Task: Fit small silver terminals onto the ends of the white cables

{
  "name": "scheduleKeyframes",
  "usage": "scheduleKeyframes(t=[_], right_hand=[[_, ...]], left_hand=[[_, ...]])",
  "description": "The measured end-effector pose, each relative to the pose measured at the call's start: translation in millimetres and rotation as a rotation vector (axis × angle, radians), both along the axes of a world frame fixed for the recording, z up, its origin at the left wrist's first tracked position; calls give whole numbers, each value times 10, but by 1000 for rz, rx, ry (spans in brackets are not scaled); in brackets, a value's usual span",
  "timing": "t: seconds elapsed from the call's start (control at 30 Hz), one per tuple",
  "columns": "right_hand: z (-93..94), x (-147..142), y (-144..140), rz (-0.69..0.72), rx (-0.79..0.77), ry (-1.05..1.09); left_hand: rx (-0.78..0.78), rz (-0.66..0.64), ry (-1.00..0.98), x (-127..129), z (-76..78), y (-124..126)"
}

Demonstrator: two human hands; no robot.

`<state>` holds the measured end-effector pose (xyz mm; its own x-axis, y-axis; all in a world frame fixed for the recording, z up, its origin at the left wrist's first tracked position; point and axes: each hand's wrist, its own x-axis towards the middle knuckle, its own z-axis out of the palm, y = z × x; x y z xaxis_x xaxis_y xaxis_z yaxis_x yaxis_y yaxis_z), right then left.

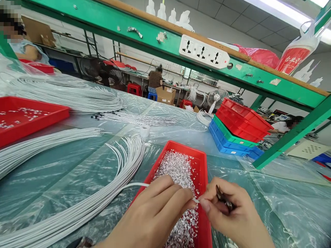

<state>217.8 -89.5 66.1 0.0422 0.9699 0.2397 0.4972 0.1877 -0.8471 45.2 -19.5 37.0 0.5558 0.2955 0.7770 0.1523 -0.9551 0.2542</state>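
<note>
Low centre of frame, over the red tray [201, 162] of metal terminals [178, 168]: left hand [155, 213] pinching a thin, limp white wire [134, 185] near its tip, right hand [232, 213] clenched on a tiny, light, slippery-looking terminal.

We're on a factory assembly floor here: a long bench [77, 165] under clear plastic sheeting, bundles of white wires [77, 206] fanned across it, red trays [201, 165] of tiny metal parts, stacked crates [238, 131], a power strip [204, 51] on the green shelf frame [284, 86], and other workers [155, 79] at rows of benches behind.
</note>
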Motion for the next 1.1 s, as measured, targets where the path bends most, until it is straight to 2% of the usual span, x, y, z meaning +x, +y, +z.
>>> scheduleKeyframes(t=[0.07, 0.13, 0.27, 0.43, 0.63, 0.87, 1.1], right_hand=[[21, 30, 23, 47, -169, 156], [12, 70, 48, 111, -232, 268], [-69, 157, 104, 230, -195, 392], [-125, 218, 169, 366, -194, 460], [-121, 176, 211, 533, -268, 598], [-125, 116, 191, 579, -276, 744], [-181, 20, 129, 592, -267, 963]], left_hand=[[5, -40, 38, 0, 30, 14], [9, -85, 57, -7, 64, 34], [0, -166, 68, -30, 102, 83], [10, -252, 122, -77, 73, 137], [57, -250, 125, -132, 47, 131], [26, -247, 66, -129, 38, 121], [39, -244, -93, -56, -10, 130]])
